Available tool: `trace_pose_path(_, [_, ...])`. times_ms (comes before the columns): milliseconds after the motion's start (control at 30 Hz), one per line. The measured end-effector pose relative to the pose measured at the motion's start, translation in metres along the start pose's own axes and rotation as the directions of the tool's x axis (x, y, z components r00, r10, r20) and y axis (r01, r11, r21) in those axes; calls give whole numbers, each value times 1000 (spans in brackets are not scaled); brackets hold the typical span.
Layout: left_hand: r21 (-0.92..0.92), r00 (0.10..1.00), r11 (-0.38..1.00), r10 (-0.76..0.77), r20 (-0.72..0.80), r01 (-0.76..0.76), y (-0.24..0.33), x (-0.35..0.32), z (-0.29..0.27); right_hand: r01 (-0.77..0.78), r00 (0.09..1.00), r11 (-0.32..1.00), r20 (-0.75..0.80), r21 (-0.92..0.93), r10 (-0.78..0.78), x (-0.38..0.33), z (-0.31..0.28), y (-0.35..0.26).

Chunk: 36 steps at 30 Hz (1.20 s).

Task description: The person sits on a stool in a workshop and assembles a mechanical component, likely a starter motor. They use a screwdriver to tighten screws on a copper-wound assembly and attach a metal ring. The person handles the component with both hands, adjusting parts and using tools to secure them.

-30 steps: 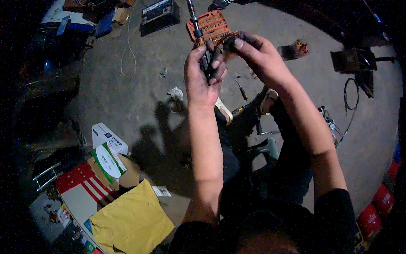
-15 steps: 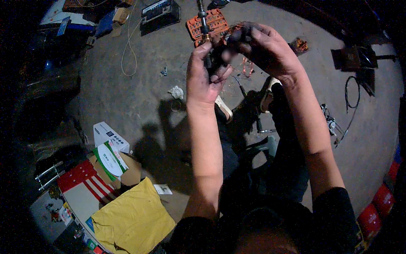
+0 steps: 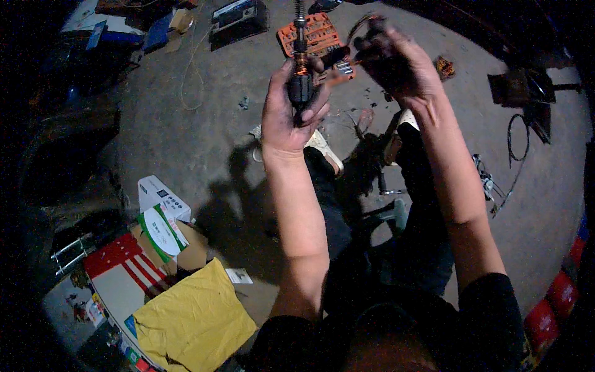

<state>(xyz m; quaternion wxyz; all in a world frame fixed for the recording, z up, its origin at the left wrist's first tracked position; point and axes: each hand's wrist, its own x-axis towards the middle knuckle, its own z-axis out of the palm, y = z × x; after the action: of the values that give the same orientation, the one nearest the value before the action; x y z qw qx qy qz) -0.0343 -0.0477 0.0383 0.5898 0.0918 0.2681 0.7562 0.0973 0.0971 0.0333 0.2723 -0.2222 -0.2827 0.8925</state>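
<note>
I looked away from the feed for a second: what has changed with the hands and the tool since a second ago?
The right hand has come off the dark tool and moved out to the right; a second ago both hands were closed together on it. It now holds something dark that I cannot make out. The left hand still grips the tool upright, its threaded rod pointing up. The orange tool case and yellow cloth lie on the floor as before.
</note>
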Motion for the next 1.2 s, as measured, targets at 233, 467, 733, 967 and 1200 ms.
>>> trace_pose_path(233, [243,975,955,201,-99,-172,-2,-4,2,55,977,981,213,-188,-14,3,2,-10])
trace_pose_path(467, [462,812,771,560,-165,-438,-4,2,4,-4,990,964,136,-266,42,-2,17,-3])
trace_pose_path(733, [368,788,771,599,-141,-520,-9,7,7,8,972,975,229,-223,44,4,12,-1])
trace_pose_path(967, [150,826,843,536,-173,-516,-10,7,4,-58,988,983,134,-175,82,1,18,0])
trace_pose_path(1200, [494,716,725,649,-256,-480,-25,15,15,-118,993,923,58,367,103,9,13,18])
